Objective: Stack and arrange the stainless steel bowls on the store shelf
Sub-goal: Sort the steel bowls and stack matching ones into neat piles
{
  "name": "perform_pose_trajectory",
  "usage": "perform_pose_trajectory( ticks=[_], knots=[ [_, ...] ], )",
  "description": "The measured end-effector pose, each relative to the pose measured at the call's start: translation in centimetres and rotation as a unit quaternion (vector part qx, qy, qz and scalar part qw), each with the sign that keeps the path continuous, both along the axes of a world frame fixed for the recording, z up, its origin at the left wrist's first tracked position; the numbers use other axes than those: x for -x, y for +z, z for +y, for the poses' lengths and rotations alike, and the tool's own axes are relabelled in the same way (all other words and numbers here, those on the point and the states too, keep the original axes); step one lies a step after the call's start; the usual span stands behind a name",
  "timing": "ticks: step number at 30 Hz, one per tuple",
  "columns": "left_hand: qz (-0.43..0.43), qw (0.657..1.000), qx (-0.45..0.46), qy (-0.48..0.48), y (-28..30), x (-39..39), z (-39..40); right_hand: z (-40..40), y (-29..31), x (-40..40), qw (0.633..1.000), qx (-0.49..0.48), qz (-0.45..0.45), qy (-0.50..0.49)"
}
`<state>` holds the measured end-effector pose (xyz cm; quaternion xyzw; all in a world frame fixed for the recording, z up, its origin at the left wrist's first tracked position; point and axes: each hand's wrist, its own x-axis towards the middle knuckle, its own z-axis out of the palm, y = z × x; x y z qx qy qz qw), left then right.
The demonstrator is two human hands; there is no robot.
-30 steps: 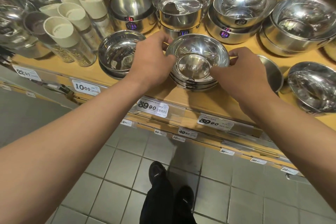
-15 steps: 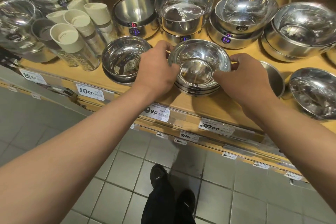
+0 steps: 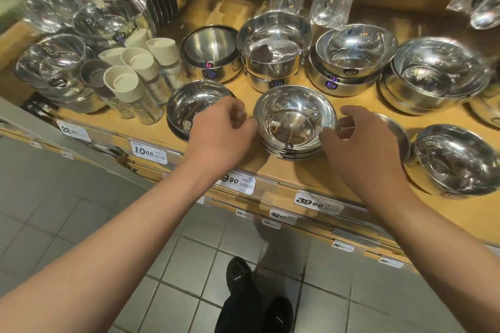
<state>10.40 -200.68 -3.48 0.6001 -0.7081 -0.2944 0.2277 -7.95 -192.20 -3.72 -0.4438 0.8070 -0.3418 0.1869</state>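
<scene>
A stack of bowls (image 3: pixel 295 121) sits near the front edge of the wooden shelf (image 3: pixel 311 173), between the two hands. The left hand (image 3: pixel 219 132) hovers just left of the stack, fingers loosely curled and grasping nothing; its fingertips lie at or just beside the rim, and contact cannot be told. The right hand (image 3: pixel 362 140) hovers just right of the stack, fingers relaxed and spread, also empty, its thumb near the rim.

A second stack (image 3: pixel 194 105) stands to the left, partly behind the left hand. A single bowl (image 3: pixel 457 159) lies tilted at the far right. Behind stand deeper steel bowls: one (image 3: pixel 211 54) bears a sticker reading "316L", a tall pair (image 3: pixel 274 48) also shows "316L" on the lower one, and another pair (image 3: pixel 351 57) carries "304" stickers. White-capped bottles (image 3: pixel 130 89) stand to the left.

Price tags along the shelf edge read "10.00" (image 3: pixel 148 152), "39.90" (image 3: pixel 316 204) and, partly hidden by the left wrist, "9.90" (image 3: pixel 239 182). Lower tags read "25.00", "49.90" and "10.00".
</scene>
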Motion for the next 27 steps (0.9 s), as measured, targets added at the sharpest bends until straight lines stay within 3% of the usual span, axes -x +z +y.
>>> perform_pose_trajectory(
  ticks=[8,13,17,27],
  knots=[
    [0.014,0.994,-0.042,0.096,2.0,-8.8,1.8,2.3,2.4,-5.6,0.987,-0.016,-0.132,0.093],
    [0.046,0.984,-0.098,0.143,1.9,-9.7,-0.2,1.3,2.4,-7.8,0.982,-0.041,-0.126,0.132],
    [-0.025,0.989,-0.1,0.102,1.8,-9.1,-2.8,0.6,3.2,-8.7,0.982,-0.06,-0.138,0.118],
    [-0.087,0.985,-0.135,0.067,0.2,-8.3,-7.7,-1.9,3.9,-9.1,0.987,-0.1,-0.128,0.018]
  ],
)
